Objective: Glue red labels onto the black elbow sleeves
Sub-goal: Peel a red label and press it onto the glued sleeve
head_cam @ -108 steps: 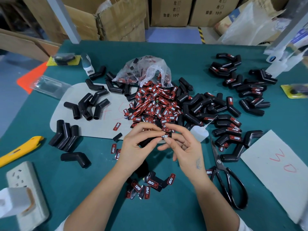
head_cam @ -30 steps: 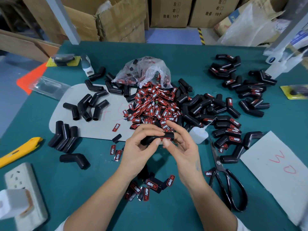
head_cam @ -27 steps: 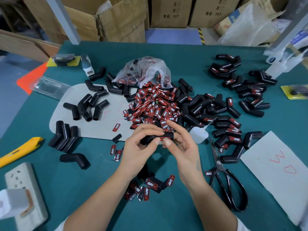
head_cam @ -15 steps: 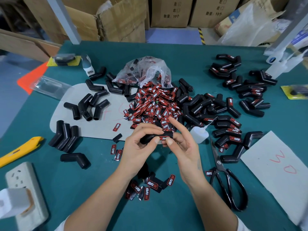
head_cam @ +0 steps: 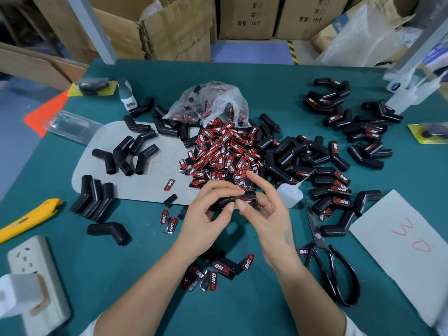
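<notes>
1. One black elbow sleeve (head_cam: 234, 199) is held above the green table (head_cam: 145, 275), just in front of the label pile, lying roughly level.
2. Left hand (head_cam: 206, 214): fingers curled over the sleeve's top, thumb under its near side; it grips the left part.
3. Right hand (head_cam: 266, 214): thumb tip presses a red label (head_cam: 246, 201) on the sleeve's near face, other fingers behind the sleeve; index finger raised and straight.
4. Heap of loose red labels (head_cam: 225, 156) lies just beyond the hands, spilling from a clear plastic bag (head_cam: 213, 103).
5. Small glue bottle (head_cam: 289, 194) lies just right of the right hand, nozzle pointing up-right.
6. Labelled sleeves (head_cam: 332, 190) are piled to the right; unlabelled sleeves (head_cam: 126, 154) sit on a grey sheet (head_cam: 155, 180) to the left.
7. Black scissors (head_cam: 332, 263) lie near the right forearm; yellow knife (head_cam: 26, 219) at far left.
</notes>
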Tool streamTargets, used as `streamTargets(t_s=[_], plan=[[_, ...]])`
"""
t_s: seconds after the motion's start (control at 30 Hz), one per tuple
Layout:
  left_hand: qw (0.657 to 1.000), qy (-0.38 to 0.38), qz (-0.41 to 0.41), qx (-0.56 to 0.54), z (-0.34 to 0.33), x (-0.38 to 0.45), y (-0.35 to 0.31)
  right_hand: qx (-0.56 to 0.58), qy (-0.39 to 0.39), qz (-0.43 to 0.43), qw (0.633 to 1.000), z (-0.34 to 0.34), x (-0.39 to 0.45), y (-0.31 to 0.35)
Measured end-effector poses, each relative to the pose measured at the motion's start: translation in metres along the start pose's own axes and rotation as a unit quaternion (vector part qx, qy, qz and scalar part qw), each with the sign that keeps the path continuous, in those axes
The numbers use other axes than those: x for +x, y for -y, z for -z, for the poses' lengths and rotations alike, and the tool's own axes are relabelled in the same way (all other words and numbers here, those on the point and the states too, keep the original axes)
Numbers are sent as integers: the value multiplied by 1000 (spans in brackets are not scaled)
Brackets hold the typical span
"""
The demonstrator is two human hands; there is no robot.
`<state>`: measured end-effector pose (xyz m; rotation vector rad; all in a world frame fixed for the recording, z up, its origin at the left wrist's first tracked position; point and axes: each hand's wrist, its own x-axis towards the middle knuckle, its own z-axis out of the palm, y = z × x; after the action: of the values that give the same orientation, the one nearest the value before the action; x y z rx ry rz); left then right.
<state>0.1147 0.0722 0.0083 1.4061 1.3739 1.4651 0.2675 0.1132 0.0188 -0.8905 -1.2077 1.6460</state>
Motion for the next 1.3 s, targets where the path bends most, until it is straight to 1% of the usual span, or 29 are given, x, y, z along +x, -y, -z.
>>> streamTargets(t_s=[0.1,0.17,0.27,0.5,0.83,0.97,1.1,1.3], plan=[[1000,14,-11,24,3,0,-2,10,-4,-2,1000,1,0,1],[997,19,-33,66,4,0,-3,13,-9,-2,1000,2,1,0],[990,5,-68,122,5,0,-2,11,-8,-4,1000,3,2,0],[979,-14,-117,167,5,0,2,8,-7,-15,1000,4,2,-2],[983,-26,-98,154,9,0,0,-31,-11,-3,999,2,1,-2],[989,-23,-71,126,8,0,-1,-38,-11,-2,999,3,1,-2],[991,-25,-46,125,8,1,-2,-29,-7,-8,1000,3,0,-2],[991,-31,-53,119,6,1,0,-36,0,-9,999,2,0,-4]])
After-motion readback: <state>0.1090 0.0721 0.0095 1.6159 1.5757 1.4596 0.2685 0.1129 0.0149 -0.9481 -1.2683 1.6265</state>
